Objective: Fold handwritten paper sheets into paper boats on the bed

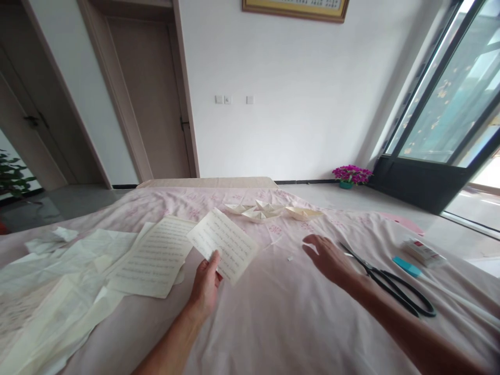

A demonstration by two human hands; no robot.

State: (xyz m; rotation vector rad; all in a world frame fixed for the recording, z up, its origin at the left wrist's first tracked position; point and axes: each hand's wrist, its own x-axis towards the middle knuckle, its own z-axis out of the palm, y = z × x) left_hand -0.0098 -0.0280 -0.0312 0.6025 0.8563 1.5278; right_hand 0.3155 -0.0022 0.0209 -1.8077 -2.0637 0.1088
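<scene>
My left hand (207,284) pinches the lower edge of a sheet of handwritten paper (230,242), thumb on top, holding it tilted above the cloth. Just left of it lies a stack of written sheets (154,260). My right hand (326,258) is held low over the cloth with nothing in it, its fingers stretched out and apart. Black-handled scissors (375,273) lie right beside that hand, partly behind the forearm. Several folded paper boats (261,212) stand farther back, and another paper boat (303,213) sits to their right. A tiny white scrap (289,258) rests between my hands.
A pink flowered cloth (265,323) covers the surface. Crumpled papers (74,281) spread over the left side. At the right are a blue object (407,266) and a small white box (424,252). A potted purple plant (351,175) stands on the floor by the wall.
</scene>
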